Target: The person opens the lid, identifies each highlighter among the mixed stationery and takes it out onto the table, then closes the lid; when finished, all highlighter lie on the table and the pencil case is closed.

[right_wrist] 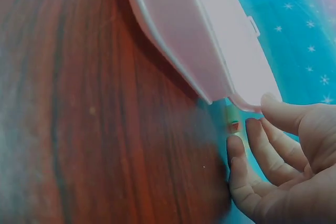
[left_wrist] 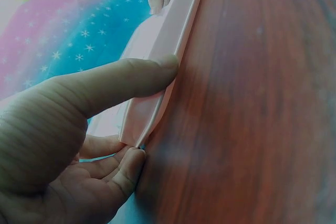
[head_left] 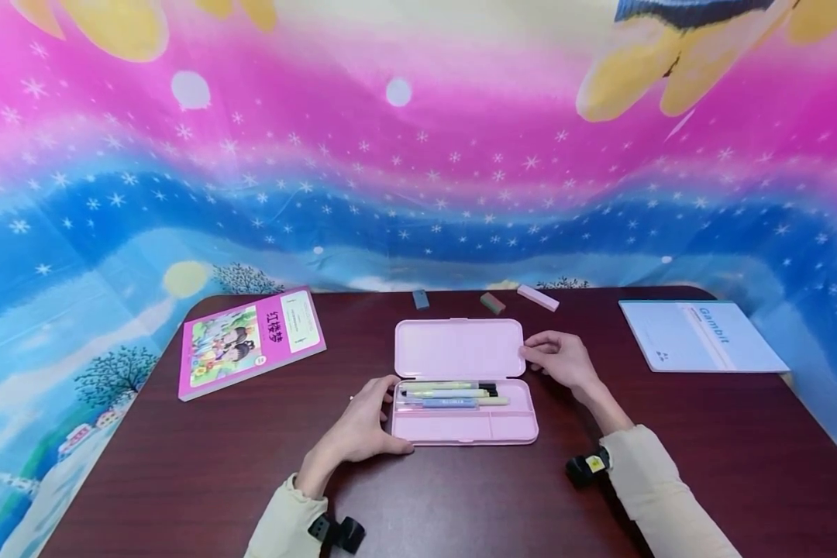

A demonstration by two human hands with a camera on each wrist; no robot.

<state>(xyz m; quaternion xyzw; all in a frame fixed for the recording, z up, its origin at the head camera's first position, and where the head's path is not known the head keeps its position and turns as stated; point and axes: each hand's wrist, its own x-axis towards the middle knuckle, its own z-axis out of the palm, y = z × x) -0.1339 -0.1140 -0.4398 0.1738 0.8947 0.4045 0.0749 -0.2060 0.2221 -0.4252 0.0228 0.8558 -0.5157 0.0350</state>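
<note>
A pink pencil case (head_left: pixel 441 428) lies with its lid (head_left: pixel 460 349) raised on the dark wooden table. Several pens (head_left: pixel 449 394) lie side by side in its rear compartment; the two front compartments hold nothing visible. My left hand (head_left: pixel 363 422) grips the case's left end, thumb on the front wall and fingers round the back of that end, as the left wrist view shows. At the lid's right edge, my right hand (head_left: pixel 561 358) pinches the rim; in the right wrist view the thumb (right_wrist: pixel 281 113) lies on the lid's corner with the fingers behind it.
Behind the case lie a blue-grey block (head_left: pixel 421 299), a red-and-green block (head_left: pixel 491 303) and a pale pink bar (head_left: pixel 538 297). A pink book (head_left: pixel 251 341) is at the left, a light blue notebook (head_left: pixel 700 337) at the right. A patterned cloth (head_left: pixel 418 194) hangs along the table's back edge.
</note>
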